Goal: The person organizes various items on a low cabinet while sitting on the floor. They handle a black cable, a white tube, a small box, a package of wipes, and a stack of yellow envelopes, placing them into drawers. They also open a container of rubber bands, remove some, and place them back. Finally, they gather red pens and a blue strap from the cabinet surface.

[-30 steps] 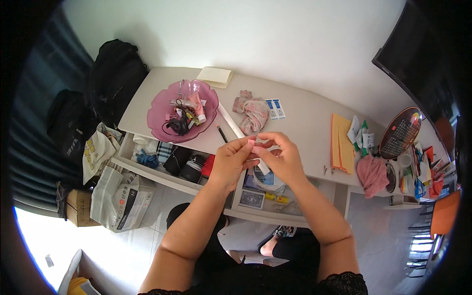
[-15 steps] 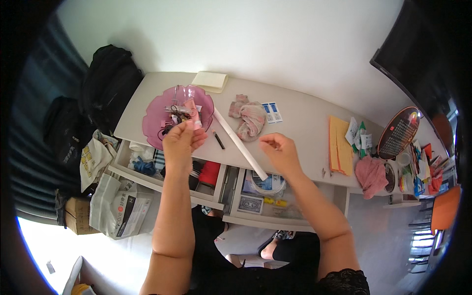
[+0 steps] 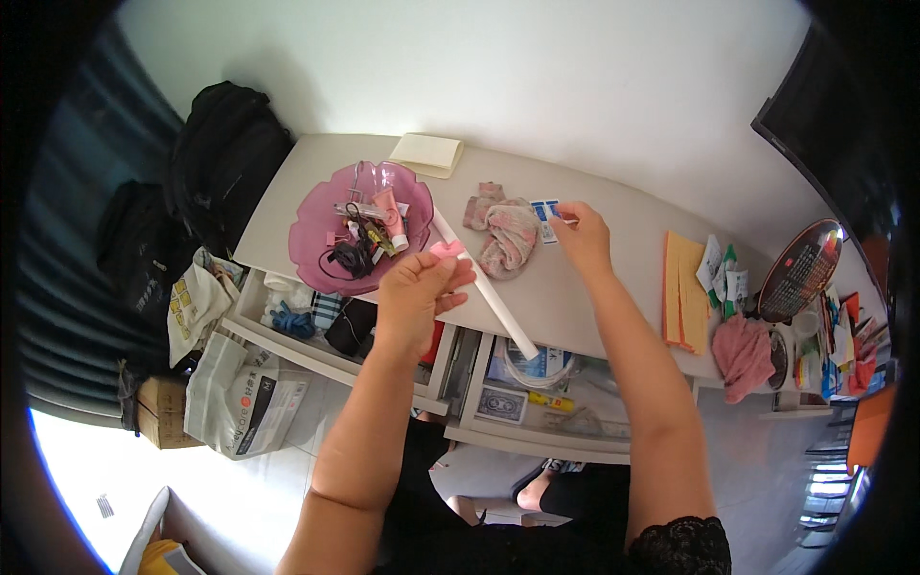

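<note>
My left hand (image 3: 422, 290) is closed, pinching a small pink bow-shaped thing (image 3: 447, 249) between thumb and fingers, above a long white tube (image 3: 496, 305). On the far side of the desk my right hand (image 3: 583, 235) pinches at the right edge of a blue-and-white packet (image 3: 547, 222); its fingers partly cover it. Just left of that lies a bunched pink-and-grey cloth (image 3: 508, 238). To the left of my left hand stands a purple scalloped bowl (image 3: 311, 213) holding a pink squeeze tube (image 3: 388, 209), a black cord and other small things.
Two drawers stand open below the desk edge; a yellow tube (image 3: 549, 400) lies in the right one. Yellow envelopes (image 3: 682, 292), a pink cloth (image 3: 743, 356) and an oval plaque (image 3: 800, 271) are at the right. A cream notebook (image 3: 427, 153) lies at the back.
My left hand has moved right, away from the bowl, with the pink thing now showing. My right hand has reached farther out to the packet. The view has shifted slightly.
</note>
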Available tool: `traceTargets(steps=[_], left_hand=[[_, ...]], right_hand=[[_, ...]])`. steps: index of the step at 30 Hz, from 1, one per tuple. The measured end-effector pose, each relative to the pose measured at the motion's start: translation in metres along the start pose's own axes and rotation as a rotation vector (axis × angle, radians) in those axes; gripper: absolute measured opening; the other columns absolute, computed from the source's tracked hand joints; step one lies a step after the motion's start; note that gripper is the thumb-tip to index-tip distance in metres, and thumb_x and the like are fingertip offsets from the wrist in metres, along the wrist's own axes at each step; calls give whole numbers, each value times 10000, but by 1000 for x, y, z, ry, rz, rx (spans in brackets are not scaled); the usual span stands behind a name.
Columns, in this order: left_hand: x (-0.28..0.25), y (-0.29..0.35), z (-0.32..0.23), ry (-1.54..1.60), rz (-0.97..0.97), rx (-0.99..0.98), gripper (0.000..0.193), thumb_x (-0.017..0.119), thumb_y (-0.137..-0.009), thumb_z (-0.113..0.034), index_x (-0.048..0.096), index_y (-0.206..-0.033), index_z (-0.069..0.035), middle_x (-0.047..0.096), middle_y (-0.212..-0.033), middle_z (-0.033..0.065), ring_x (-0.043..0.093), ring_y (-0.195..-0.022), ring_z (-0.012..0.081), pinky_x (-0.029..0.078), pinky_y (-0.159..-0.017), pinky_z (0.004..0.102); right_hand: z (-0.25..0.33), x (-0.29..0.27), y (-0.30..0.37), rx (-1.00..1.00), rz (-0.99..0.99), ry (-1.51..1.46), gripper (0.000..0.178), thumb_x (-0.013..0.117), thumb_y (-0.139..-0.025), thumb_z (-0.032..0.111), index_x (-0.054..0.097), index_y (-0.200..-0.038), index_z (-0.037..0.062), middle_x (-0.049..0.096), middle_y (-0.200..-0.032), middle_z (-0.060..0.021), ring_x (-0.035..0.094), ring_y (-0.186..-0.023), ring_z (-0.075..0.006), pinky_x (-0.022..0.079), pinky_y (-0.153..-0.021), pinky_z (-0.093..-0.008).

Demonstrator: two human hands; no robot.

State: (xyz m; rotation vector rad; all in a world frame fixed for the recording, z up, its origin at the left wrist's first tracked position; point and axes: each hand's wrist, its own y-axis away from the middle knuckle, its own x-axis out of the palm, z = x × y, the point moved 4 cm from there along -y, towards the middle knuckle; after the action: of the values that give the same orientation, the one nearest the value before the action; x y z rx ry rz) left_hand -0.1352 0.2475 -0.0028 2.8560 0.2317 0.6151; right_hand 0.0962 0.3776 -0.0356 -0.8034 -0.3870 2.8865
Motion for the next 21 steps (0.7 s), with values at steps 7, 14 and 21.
traceTargets(steps=[7, 14, 21], left_hand=[[35, 24, 25, 65, 115, -159, 156, 619, -875, -139, 606, -961, -9, 674, -894, 86, 663, -796, 153, 513, -631, 236], [33, 33, 26, -51, 85, -131, 170, 651, -856, -169, 613, -920, -17, 667, -832, 64, 644, -730, 121, 501, -609, 225], [-66, -8, -28, -160, -391, 155, 225, 689, -824, -247, 621, -835, -32, 637, -714, 40, 605, -580, 101, 449, -492, 195]], right_hand=[[96, 5, 86, 165, 462, -695, 205, 654, -824, 136, 655, -967, -11, 666, -784, -55, 603, -691, -96, 488, -623, -239], [102, -6, 95, 80, 493, -437, 170, 643, -830, 131, 673, -922, -9, 665, -772, -51, 596, -675, -91, 483, -622, -232], [31, -21, 48, 316, 168, -379, 240, 652, -825, 213, 661, -958, 14, 640, -818, -43, 561, -721, -96, 461, -653, -244]])
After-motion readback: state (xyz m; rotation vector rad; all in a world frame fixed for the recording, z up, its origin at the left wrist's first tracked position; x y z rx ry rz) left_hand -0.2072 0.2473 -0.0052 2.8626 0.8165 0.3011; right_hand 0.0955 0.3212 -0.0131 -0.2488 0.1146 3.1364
